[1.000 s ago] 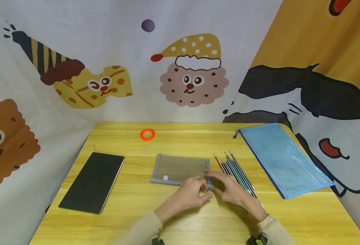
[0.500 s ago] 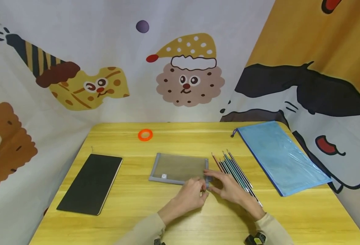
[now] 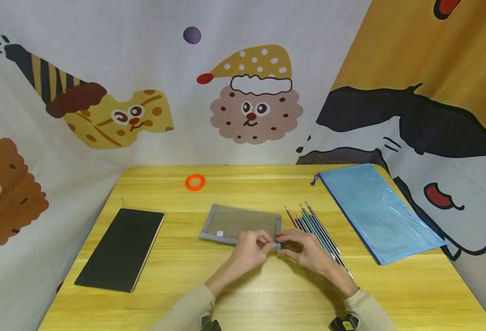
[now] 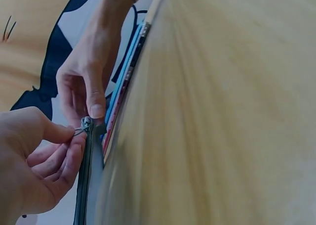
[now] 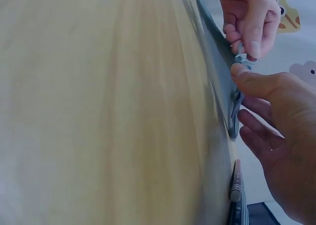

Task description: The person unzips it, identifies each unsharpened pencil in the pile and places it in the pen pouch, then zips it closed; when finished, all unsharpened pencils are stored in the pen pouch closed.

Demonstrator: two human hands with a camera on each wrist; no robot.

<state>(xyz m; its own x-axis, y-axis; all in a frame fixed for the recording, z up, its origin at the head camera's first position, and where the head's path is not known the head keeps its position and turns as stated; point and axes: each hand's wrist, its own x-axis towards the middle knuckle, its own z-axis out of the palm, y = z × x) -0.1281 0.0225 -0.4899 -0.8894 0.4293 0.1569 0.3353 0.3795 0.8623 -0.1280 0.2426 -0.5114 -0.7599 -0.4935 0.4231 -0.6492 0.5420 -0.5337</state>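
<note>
Pouch (image 3: 243, 222) edge raised; hands (image 3: 248, 252) (image 3: 310, 253) seemingly pinch it

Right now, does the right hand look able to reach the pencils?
Probably yes: the pencils lie close beside the right hand, and no other object appears to block them. However, it is pinching a corner of the grey pouch, so it would likely have to let go first.

The grey pouch (image 3: 243, 221) looks cloth-edged, the blue bag (image 3: 381, 214) glossy plastic.
</note>
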